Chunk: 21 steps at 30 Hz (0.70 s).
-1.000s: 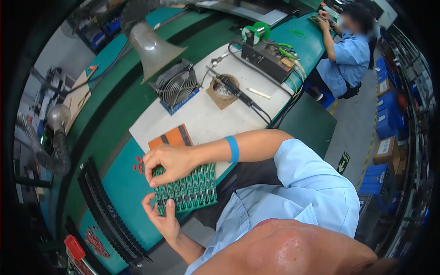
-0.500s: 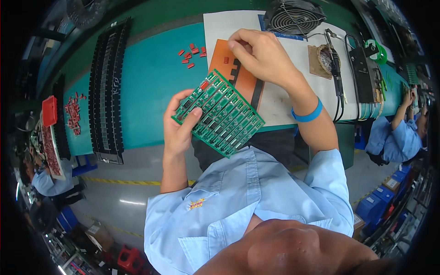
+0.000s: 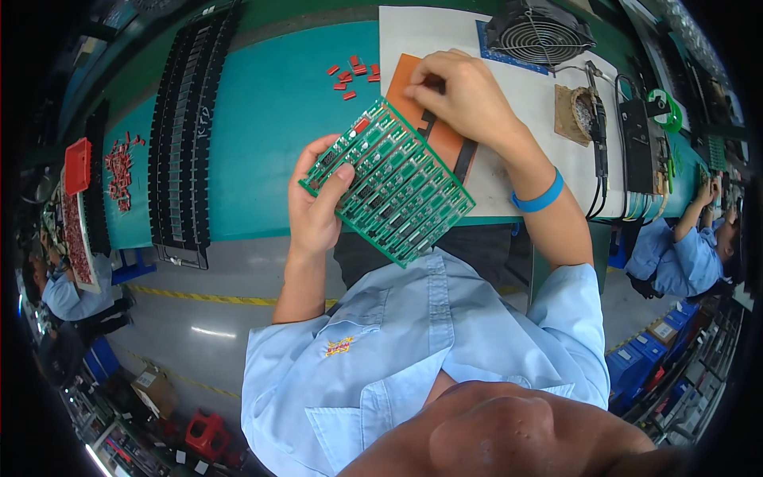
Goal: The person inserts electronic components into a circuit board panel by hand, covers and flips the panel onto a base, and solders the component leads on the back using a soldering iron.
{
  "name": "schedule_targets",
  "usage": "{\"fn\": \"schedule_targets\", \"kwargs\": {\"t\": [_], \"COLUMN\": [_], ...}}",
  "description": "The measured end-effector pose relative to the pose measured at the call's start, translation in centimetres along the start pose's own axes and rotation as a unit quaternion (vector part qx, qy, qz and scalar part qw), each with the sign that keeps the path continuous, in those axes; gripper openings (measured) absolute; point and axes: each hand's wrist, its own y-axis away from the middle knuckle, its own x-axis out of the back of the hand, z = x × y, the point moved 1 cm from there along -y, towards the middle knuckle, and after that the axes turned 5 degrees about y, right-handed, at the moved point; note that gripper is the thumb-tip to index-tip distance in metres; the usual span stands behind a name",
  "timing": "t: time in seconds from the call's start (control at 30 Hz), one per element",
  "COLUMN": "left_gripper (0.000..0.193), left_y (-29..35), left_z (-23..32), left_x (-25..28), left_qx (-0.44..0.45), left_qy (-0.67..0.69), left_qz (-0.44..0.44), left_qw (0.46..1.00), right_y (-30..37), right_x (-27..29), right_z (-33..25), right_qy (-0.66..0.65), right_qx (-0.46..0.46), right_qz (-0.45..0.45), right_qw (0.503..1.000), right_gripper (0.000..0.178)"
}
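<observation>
My left hand (image 3: 318, 199) grips a green circuit board (image 3: 401, 191) at its left edge, thumb on top. The board is tilted above the table's front edge, divided into several strips. One red block-shaped component (image 3: 361, 126) sits near its upper left corner. Beyond the board, my right hand (image 3: 461, 87) is closed in a pinch low over an orange board (image 3: 404, 70) with black marks. Whatever those fingertips hold is hidden. Several loose red components (image 3: 350, 95) lie on the green mat (image 3: 278, 127), left of the orange board.
A black slotted rack (image 3: 184, 135) stands at left, with a red component pile (image 3: 119, 171) and red tray (image 3: 78, 165) beyond it. At right are a fan (image 3: 540, 40), a soldering iron (image 3: 596, 119) and a black box (image 3: 638, 143). Co-workers sit on both sides.
The view has shifted, so the table appears farther right. My right fingertips have come down where a red component lay on the orange board; it no longer shows. My left hand keeps the circuit board.
</observation>
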Motion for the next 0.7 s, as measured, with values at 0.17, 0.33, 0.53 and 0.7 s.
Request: {"fn": "schedule_targets", "kwargs": {"t": [0.17,0.33,0.53,0.7], "left_gripper": [0.04,0.039,0.039,0.037], "left_y": [-0.1,-0.2,-0.1,0.0], "left_z": [0.0,0.0,-0.6,-0.7], "left_x": [-0.4,-0.9,-0.1,-0.4], "left_qx": [-0.009,-0.029,-0.024,-0.058], "left_qy": [0.029,0.023,0.018,0.006], "left_qz": [0.023,0.034,0.023,-0.002], "left_qw": [0.999,0.999,0.999,0.998], "right_y": [0.2,0.1,0.4,0.3], "right_x": [1.3,1.4,1.4,1.2], "right_z": [-1.7,-2.4,-3.2,-4.0], "right_qy": [-0.194,-0.276,-0.316,-0.281], "right_qx": [-0.118,0.015,0.03,0.028], "right_qz": [0.003,0.079,0.03,0.038], "right_qw": [0.974,0.958,0.948,0.959], "right_gripper": [0.024,0.026,0.025,0.026]}}
